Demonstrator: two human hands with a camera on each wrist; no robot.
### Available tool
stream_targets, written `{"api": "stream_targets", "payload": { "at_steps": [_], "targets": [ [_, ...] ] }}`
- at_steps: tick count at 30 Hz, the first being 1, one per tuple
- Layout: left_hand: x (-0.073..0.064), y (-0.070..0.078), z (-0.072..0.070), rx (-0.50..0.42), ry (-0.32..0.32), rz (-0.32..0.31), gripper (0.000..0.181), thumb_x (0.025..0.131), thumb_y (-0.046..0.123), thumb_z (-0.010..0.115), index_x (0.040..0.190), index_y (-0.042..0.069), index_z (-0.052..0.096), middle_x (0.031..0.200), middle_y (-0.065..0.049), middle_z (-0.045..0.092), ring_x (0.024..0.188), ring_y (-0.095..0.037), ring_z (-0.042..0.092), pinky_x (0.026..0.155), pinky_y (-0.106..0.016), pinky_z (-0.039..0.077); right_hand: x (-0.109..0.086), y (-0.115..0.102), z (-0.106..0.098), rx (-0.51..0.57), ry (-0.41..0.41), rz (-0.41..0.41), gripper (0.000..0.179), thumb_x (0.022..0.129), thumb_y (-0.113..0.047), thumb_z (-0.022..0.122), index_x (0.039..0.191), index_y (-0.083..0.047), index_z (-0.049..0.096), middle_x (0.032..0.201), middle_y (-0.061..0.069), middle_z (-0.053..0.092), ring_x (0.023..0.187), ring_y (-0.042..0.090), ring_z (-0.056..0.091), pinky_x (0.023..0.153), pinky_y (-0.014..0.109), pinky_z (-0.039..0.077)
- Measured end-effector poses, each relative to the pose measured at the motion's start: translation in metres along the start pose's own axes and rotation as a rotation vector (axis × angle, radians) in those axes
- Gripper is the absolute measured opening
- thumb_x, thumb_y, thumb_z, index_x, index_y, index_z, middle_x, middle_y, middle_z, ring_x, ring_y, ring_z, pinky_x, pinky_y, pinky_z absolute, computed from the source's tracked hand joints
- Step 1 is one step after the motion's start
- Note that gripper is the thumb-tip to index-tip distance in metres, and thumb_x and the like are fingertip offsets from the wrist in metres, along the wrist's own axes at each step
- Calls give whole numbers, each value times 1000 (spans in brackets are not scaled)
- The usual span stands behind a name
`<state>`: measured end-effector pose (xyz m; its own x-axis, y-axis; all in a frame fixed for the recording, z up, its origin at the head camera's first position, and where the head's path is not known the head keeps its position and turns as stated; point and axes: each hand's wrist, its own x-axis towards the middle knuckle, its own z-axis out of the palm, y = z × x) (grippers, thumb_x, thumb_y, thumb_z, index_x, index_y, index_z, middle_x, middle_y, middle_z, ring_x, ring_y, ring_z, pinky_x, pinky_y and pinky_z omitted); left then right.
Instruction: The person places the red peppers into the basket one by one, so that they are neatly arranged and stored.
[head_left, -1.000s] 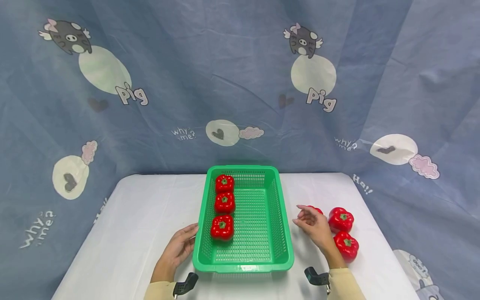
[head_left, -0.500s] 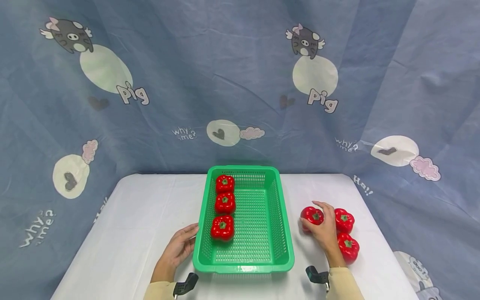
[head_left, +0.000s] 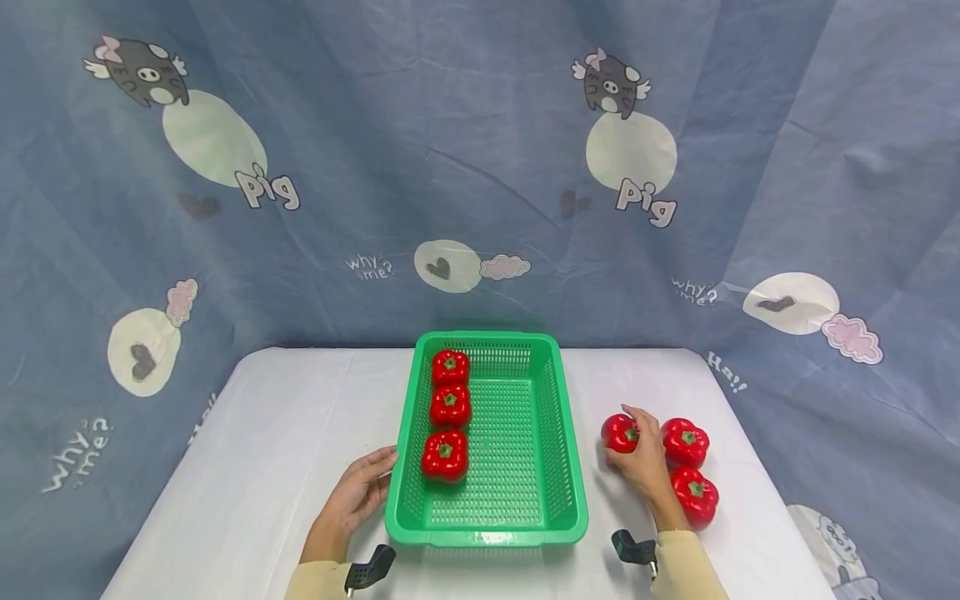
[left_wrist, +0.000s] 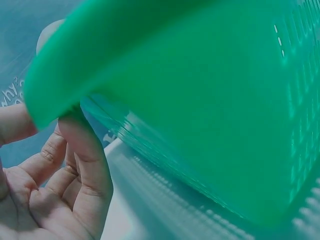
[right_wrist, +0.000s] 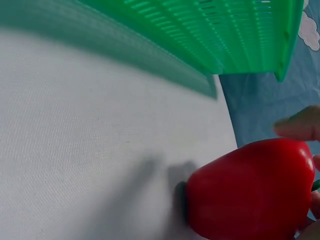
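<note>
While my left hand [head_left: 360,493] rests flat against the green basket [head_left: 557,433], my right hand [head_left: 643,458] has settled its fingers around the nearest red pepper [head_left: 619,433], which seems to sit on the white table [head_left: 285,433] yet; three peppers [head_left: 447,417] already lie inside.

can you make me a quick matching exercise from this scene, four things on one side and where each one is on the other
Things:
1. left hand
2. right hand
3. green basket
4. row of three peppers

Places or states:
A. along the left side inside the basket
B. in the middle of the white table
C. fingers on the basket's left rim
D. closing on a red pepper right of the basket

Pairs: 1-C, 2-D, 3-B, 4-A
</note>
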<state>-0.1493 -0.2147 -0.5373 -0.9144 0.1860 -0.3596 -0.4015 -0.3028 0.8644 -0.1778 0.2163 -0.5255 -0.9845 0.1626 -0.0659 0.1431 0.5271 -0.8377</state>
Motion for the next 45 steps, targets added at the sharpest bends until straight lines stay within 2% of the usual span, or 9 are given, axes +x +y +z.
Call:
{"api": "stream_targets", "payload": {
  "at_steps": [5, 9, 12, 16, 28, 38, 45],
  "targets": [
    [-1, -1, -1, -5, -12, -1, 37, 98, 12, 54, 129, -7, 49, 102, -2, 69, 95, -15, 68, 87, -30, 55, 2, -1, 2, -41, -20, 17, 84, 77, 0, 74, 147, -8, 30, 147, 21, 24, 135, 44, 22, 100, 63, 39],
    [0, -1, -1, -9, -15, 7, 36, 98, 12, 55, 129, -6, 50, 102, -2, 69, 94, -15, 68, 85, -30, 56, 5, 0, 2, -79, -29, 36, 84, 78, -3, 74, 148, -5, 28, 146, 23, 23, 135, 44, 19, 105, 66, 30],
    [0, -1, -1, -8, -16, 9, 35, 98, 11, 55, 128, -6, 51, 101, -2, 69, 94, -15, 68, 85, -30, 56, 6, 1, 1, -103, -35, 50, 84, 78, -5, 75, 147, -1, 27, 146, 24, 22, 135, 45, 18, 105, 68, 29],
    [1, -2, -2, -9, -11, 6, 33, 98, 11, 54, 127, -5, 52, 102, -2, 69, 95, -15, 68, 86, -30, 56, 7, 1, 1, -112, -43, 51, 84, 77, -6, 76, 146, 1, 29, 146, 23, 22, 134, 44, 18, 101, 65, 37],
    [1, -2, -1, -11, -12, -2, 33, 99, 11, 53, 127, -5, 51, 102, -2, 68, 95, -15, 67, 86, -30, 56, 1, -1, -3, -133, -165, 17, 91, 75, 1, 75, 149, -3, 22, 150, 23, 16, 135, 48, 18, 99, 65, 38],
    [0, -2, -1, -23, -21, 1, 28, 99, 12, 53, 124, -1, 55, 102, -1, 69, 95, -15, 68, 86, -31, 55, 5, 0, -5, -147, -160, 5, 84, 75, -1, 77, 146, -4, 32, 143, 24, 31, 132, 47, 29, 99, 65, 38],
    [-1, 0, 2, -14, -3, -3, 37, 98, 13, 55, 130, -4, 50, 102, -1, 69, 95, -15, 68, 87, -31, 55, 7, -3, -5, -170, -156, 1, 84, 74, -5, 80, 145, -4, 36, 139, 25, 36, 129, 47, 34, 98, 65, 40]
  ]
}}
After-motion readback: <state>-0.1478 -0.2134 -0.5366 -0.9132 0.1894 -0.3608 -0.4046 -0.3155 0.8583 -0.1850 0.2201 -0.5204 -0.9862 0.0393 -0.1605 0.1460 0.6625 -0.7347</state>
